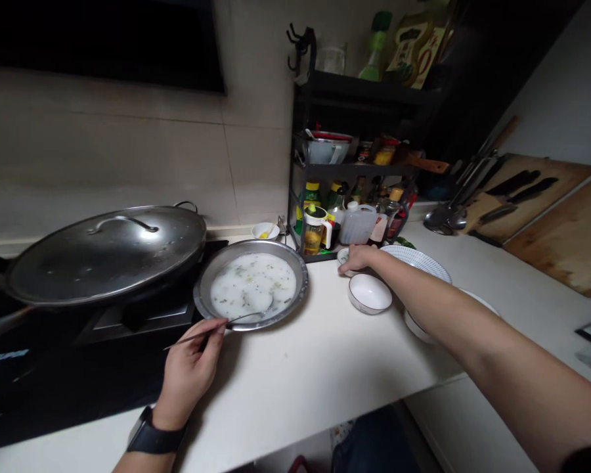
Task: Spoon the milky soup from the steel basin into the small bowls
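Note:
My left hand (192, 361) is closed around the handle of a metal spoon (249, 316). The spoon's bowl end dips into white soup with green bits (251, 279), held in a wide steel basin (201, 295) on the counter beside the stove. Stretched out to the right, my right hand (357, 257) has its fingers on a small white bowl (343, 263) in front of the rack; the hand covers much of it. Just nearer to me stands another small white bowl (370, 293) with nothing in it.
A lidded wok (106, 253) sits on the black stove (79, 381) at left. Behind the counter stands a black rack (354, 167) of bottles and jars. A patterned bowl (426, 263) is partly under my right forearm. Knives (519, 184) and cutting boards (561, 243) lean at right.

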Demonstrator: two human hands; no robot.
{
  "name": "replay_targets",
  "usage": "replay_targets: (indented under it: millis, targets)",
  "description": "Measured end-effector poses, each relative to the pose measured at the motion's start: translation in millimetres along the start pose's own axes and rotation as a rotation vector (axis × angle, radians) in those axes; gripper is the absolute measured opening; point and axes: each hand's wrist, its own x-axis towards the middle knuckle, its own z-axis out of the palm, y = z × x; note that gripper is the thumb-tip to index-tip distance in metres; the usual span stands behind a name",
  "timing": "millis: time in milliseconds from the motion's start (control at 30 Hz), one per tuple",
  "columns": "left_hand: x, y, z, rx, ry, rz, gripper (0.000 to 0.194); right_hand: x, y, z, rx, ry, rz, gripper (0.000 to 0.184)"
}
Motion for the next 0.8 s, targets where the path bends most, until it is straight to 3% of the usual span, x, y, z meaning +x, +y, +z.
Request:
replay_targets:
  millis: [433, 800]
  targets:
    - [-1, -3, 3.7, -0.029, 0.009, 0.017, 0.025, -7, -4, 8, 0.041, 0.049, -0.039, 0.098]
    - [0, -3, 5.1, -0.041, 0.011, 0.023, 0.024, -42, -21, -24, 0.013, 0.089, -0.117, 0.092]
